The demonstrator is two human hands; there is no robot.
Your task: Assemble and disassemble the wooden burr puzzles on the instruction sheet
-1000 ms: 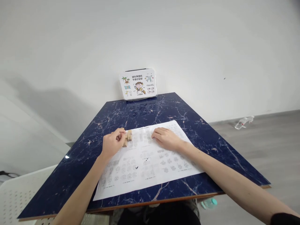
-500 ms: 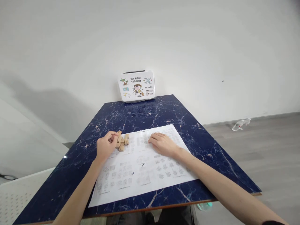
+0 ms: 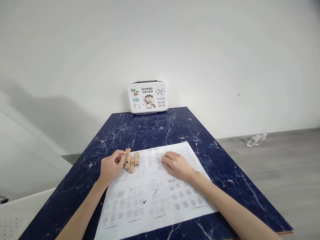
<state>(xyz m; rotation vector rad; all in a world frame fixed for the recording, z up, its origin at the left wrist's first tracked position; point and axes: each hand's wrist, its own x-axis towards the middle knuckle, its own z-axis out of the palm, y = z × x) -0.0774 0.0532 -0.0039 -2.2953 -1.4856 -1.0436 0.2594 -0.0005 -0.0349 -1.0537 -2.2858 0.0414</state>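
Note:
Notched wooden puzzle pieces sit fitted together in a small cluster on the upper left of a printed sheet. At the cluster's left side, my left hand has thumb and forefinger pinched on one of the wooden pieces, its other fingers curled in. My right hand rests palm down on the right half of the paper, fingers loosely bent and holding nothing, apart from the wooden pieces. Rows of small diagrams cover the sheet, too faint to read.
A white cartoon-printed case with a dark handle leans against the wall at the back of the blue marbled table. Small dark marks lie on the paper. A clear plastic bottle lies on the floor to the right.
My view has tilted up slightly, so the table and paper sit lower in the picture. Both hands keep nearly the same places, the left still at the wooden pieces.

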